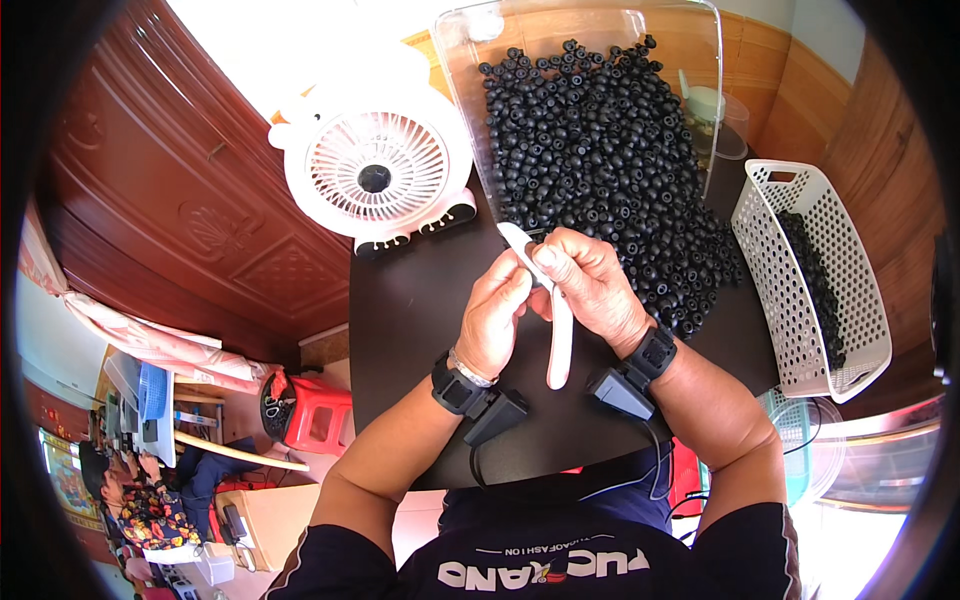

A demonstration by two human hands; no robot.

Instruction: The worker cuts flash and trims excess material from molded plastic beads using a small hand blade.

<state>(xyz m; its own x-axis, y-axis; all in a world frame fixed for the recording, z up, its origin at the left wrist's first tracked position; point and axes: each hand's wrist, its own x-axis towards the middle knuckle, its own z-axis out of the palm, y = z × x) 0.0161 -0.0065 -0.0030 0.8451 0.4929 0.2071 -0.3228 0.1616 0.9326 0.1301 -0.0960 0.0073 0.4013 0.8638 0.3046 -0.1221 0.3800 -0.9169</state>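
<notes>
Over the dark table my two hands meet, fingertips close together. My right hand is closed around a slim, pale, curved tool; its long end hangs down toward me, and its other end sticks out past the fingers. Pinched in my left hand is a small black piece, mostly hidden by the fingers. It seems to match the small round black hollow parts heaped just beyond my hands. That heap spills from a clear plastic bin onto the table.
A white fan stands left of the heap. To the right, a white perforated basket holds more black parts. The dark table ends just before my body. Further off at lower left are a red stool and another person.
</notes>
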